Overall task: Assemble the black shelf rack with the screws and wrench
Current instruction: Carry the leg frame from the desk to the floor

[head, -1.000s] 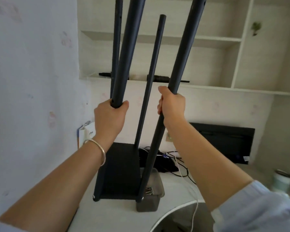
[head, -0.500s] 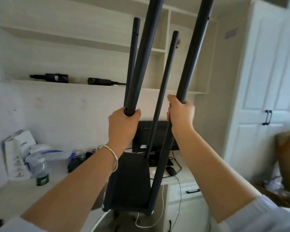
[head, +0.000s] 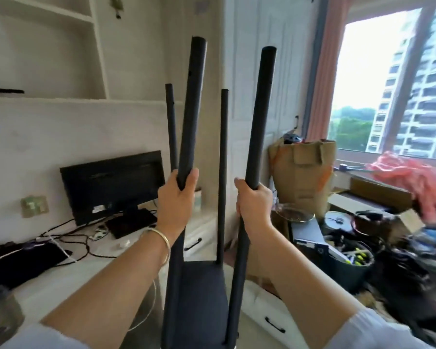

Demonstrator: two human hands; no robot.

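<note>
The black shelf rack is held up in front of me, its flat panel low down and its long round posts pointing upward. My left hand grips the near left post about halfway up. My right hand grips the near right post at a similar height. Two thinner-looking far posts rise behind them. No screws or wrench are in view.
A white desk at the left carries a black monitor, cables and a dark keyboard. White drawers sit under the rack. At the right stand a cardboard box, a cluttered bin of items and a window with pink cloth.
The view has swung right from the wall shelves to the window side. The rack has come along with both hands, off the desk, and its post tops now show.
</note>
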